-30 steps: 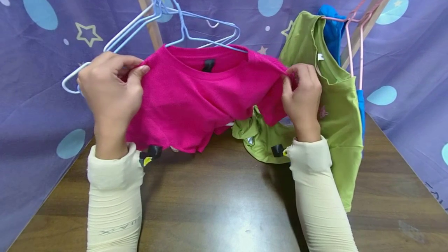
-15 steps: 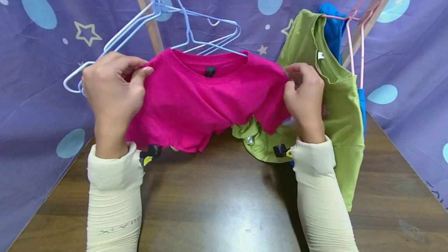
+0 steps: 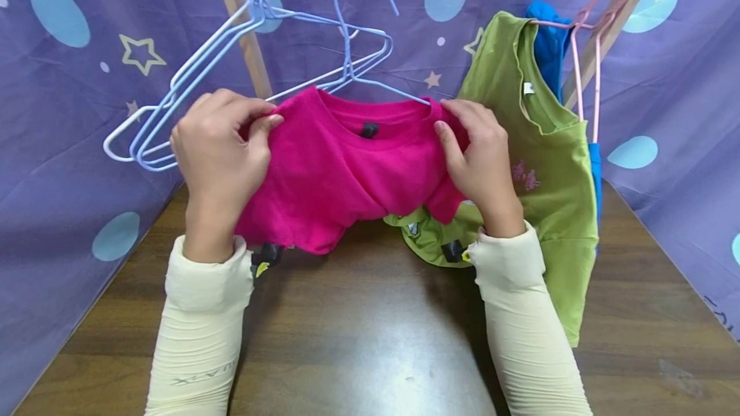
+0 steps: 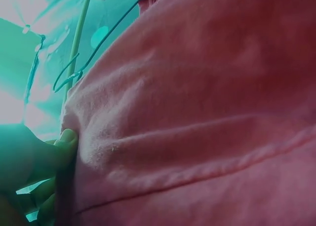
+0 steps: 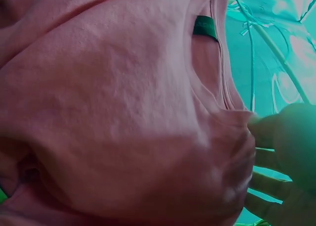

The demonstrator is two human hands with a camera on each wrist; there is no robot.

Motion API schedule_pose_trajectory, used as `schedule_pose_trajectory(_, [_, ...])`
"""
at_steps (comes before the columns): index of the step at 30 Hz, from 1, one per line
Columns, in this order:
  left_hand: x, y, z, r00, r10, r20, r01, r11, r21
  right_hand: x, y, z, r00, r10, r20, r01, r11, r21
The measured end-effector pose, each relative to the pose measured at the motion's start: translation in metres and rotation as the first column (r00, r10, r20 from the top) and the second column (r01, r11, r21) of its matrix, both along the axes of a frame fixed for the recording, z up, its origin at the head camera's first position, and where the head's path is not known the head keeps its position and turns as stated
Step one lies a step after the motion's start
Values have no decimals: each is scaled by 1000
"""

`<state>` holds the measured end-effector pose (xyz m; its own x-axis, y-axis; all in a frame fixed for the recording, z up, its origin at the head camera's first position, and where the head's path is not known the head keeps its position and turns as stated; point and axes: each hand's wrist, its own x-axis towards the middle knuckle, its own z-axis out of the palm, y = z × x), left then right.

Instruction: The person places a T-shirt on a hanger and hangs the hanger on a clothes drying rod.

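A bright pink T-shirt (image 3: 347,178) hangs in the air between both hands, with a light blue hanger (image 3: 347,43) inside it and the hook standing up out of the neckline. My left hand (image 3: 222,159) pinches the shirt's left shoulder between thumb and fingers. At the other side my right hand (image 3: 476,156) grips the shoulder close to the collar, over the hanger's arm. A dark label (image 3: 370,130) shows inside the back of the neck. In the right wrist view the thumb and fingers lie on either side of the shirt (image 5: 123,102). The hanger's lower part is hidden by cloth.
Several blue and white hangers (image 3: 191,76) hang from a wooden rack post (image 3: 241,24) at the left. A green garment (image 3: 555,185) and a blue one (image 3: 549,50) hang on pink hangers at the right. More green cloth lies on the brown table (image 3: 358,339).
The shirt, its hanger and my left hand have moved right. The hanger's hook sits lower, fully in view. My right hand has shifted inward from the sleeve to beside the collar.
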<state>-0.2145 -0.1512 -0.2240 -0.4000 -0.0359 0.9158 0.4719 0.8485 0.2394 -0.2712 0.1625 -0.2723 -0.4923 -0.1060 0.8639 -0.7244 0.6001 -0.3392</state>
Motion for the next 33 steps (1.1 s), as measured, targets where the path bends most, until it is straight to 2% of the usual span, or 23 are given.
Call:
schedule_pose_trajectory(4, [-1,10,-2,999,-24,-25,25,1000,18,-1,-3,-2,1000,-21,-14,21,1000,-23])
schedule_pose_trajectory(7, [-3,19,-4,997,-48,-62,47,999,-13,-1,-6,-3,998,-19,-52,18,1000,-15])
schedule_pose_trajectory(13, [-6,32,-9,990,-101,-94,93,992,-86,0,-12,-2,991,35,-133,-33,999,16])
schedule_pose_trajectory(19, [-6,31,-9,991,-94,-92,88,994,-66,1,-10,0,986,82,-148,-83,997,2])
schedule_pose_trajectory(24, [-7,25,-8,990,-133,-52,127,987,-103,1,-11,1,983,94,-156,-94,996,3])
schedule_pose_trajectory(29, [-6,14,-5,978,-203,54,209,966,-149,0,-11,0,984,62,-167,-66,998,-20])
schedule_pose_trajectory(33, [-5,2,-1,968,-229,102,241,962,-127,1,-10,0,987,32,-155,-44,996,-78])
